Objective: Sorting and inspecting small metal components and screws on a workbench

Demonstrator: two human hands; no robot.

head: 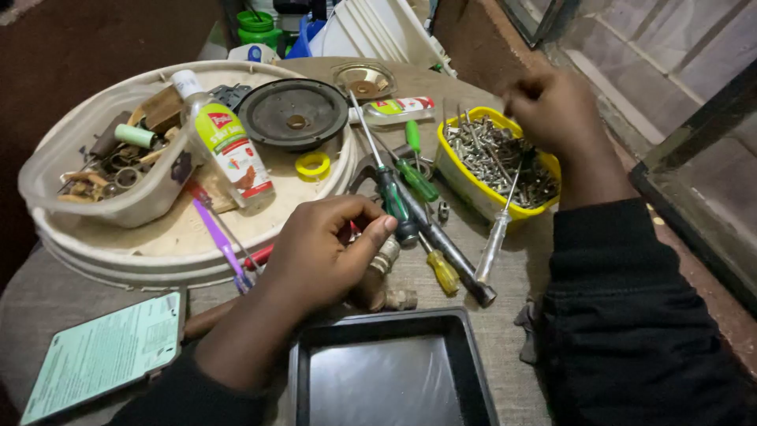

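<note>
Left hand [323, 252] pinching brass fitting [384, 256] — right hand [552, 110] pinched over yellow tub [473, 185]; two green screwdrivers [392, 197].

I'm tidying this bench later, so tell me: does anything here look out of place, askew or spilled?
Nothing has spilled. The screwdrivers lie loose and crossed on the table, and one silver-handled tool leans out of the yellow tub of screws. The clear bottle lies tilted across the round tray. Otherwise it is just clutter.

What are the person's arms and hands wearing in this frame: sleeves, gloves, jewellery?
Both hands are bare: no gloves, and no rings or watch that show. The left hand comes out of a dark, black-looking long sleeve. The right hand has a matching black sleeve of soft fabric, ending at the wrist.
</note>
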